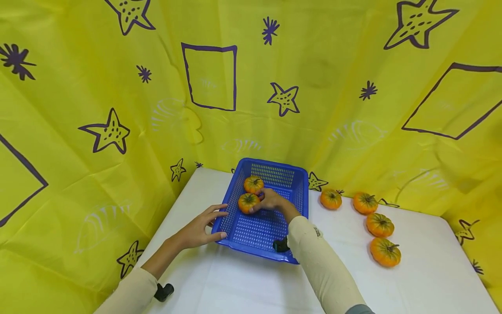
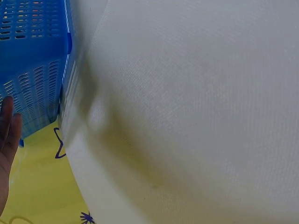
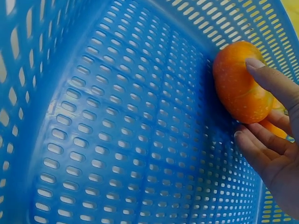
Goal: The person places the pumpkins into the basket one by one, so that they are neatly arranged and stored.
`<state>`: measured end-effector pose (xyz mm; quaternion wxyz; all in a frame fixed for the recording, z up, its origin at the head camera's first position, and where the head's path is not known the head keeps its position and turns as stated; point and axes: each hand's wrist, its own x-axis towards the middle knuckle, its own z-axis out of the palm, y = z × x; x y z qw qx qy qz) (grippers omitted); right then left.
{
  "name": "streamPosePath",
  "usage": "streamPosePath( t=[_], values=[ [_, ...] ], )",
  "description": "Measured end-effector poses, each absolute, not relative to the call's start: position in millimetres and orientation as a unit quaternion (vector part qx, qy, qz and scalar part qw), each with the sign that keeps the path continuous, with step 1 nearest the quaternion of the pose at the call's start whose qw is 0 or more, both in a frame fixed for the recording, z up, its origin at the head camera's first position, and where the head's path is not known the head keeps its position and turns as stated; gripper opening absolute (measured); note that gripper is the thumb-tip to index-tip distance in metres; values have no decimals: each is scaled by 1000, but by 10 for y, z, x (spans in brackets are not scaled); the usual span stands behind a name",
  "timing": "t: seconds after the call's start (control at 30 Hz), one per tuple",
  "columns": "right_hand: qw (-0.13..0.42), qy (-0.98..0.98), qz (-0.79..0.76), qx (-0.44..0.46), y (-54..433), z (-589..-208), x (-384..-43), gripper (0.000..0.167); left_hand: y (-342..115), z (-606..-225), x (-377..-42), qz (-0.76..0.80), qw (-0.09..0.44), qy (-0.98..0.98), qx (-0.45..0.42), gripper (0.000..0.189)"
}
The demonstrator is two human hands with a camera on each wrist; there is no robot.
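"What fills the view, biggest first?"

"On my remote screen I have a yellow cloth [image 1: 325, 96], printed with dark starfish outlines, hanging around a white table [image 1: 431, 266]. A blue basket [image 1: 251, 227] with slotted walls stands on it, open at the top."

"And the hands?"

"The left hand [image 1: 196, 230] is outside the basket, fingers spread and mostly straight, tips at the left rim. The right hand [image 1: 271, 200] reaches inside. Its thumb and fingers are parted by about a pumpkin's width and curve around the near pumpkin [image 1: 248, 203]; how firmly, I can't tell."

"Which relation matters most?"

"That pumpkin lies directly left of the right fingers, touching them, close to the basket's left wall. The right hand is nearer; the wall separates it from the left hand. It is squat and round, so I make out no clear long axis. A far pumpkin [image 1: 253, 184] lies just beyond it."

"How does the near one look?"

"Orange, glossy, softly ribbed and lightly speckled, with a greenish-brown patch around the stem on top. On the table, right of the basket, I count a lone pumpkin [image 1: 330, 199] and a row of three pumpkins [image 1: 380, 225], similarly coloured."
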<state>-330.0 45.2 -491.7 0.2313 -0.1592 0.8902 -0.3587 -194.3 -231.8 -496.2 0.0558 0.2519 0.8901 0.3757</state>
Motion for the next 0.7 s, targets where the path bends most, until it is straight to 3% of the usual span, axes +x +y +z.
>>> streamPosePath(
  t=[0.23, 0.5, 0.7],
  values=[
    [221, 879, -388, -170, 490, -4820, -3329, 65, -2318, -4962, -1939, 375, 51, 890, 253, 66],
    [222, 865, -414, -178, 567, -4627, -3346, 75, -2312, -4947, -1930, 384, 53, 887, 252, 67],
    [205, 858, -428, -197, 693, -4474, -3341, 70, -2314, -4948, -1926, 381, 47, 885, 261, 66]
  ],
)
